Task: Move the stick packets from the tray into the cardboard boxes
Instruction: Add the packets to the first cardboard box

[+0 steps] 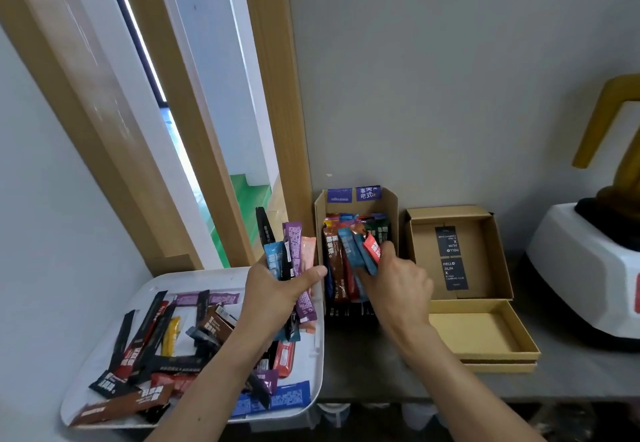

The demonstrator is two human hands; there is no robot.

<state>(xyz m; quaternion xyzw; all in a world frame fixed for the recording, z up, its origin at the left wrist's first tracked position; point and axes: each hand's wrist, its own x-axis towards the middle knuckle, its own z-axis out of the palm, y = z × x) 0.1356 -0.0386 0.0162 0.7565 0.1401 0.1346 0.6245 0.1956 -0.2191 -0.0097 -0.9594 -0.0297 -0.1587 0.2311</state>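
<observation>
A fanned bundle of stick packets (294,244), black, blue, purple and pink, is being gripped in the left hand (277,289) above the far right corner of the white tray (194,277). The thumb and fingers are being curled round the bundle's middle. Its long axes are being held nearly upright, with the tops pointing away toward the wall and spreading slightly apart.

A few blue and red packets (371,249) are being pinched by the right hand (398,289), fingers closed on their near ends. They are being held inside the narrow cardboard box (389,202), tilted, with their far ends pointing up and leftward. They are lying across the packets already filling that box, which are being kept lengthwise along it.

Just beside it to the right, a wider open box (474,268) is being shown with only dark labels inside.

Loose packets (121,405) are lying flat on the tray, pointing in many directions and overlapping.
</observation>
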